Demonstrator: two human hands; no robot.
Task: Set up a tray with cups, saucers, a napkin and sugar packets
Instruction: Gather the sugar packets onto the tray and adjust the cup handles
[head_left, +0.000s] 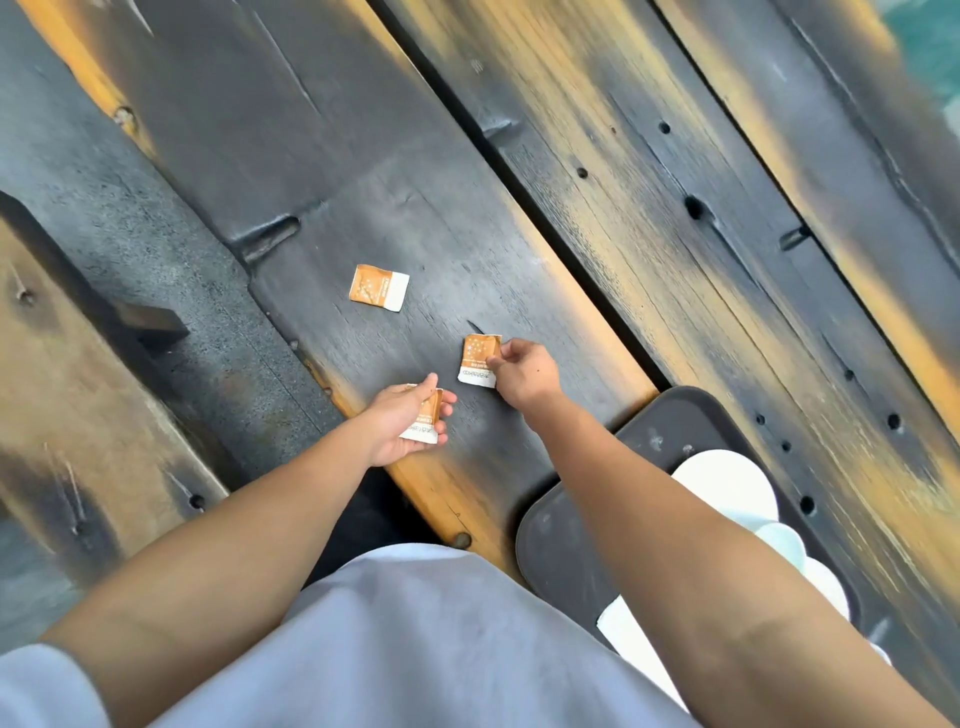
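Wears a pale grey-lilac short-sleeved shirt of smooth, matt fabric, plain, with soft folds across the front. Shows one loose short sleeve of the same cloth at the lower left corner, hem plain. Leaves left forearm and right forearm bare down to the wrist. Leaves left hand and right hand bare as well. Carries a small dark spot on the back of the right hand.

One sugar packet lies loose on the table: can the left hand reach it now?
Probably yes: only bare wood lies between the left hand and the loose packet, though that hand already holds another packet.
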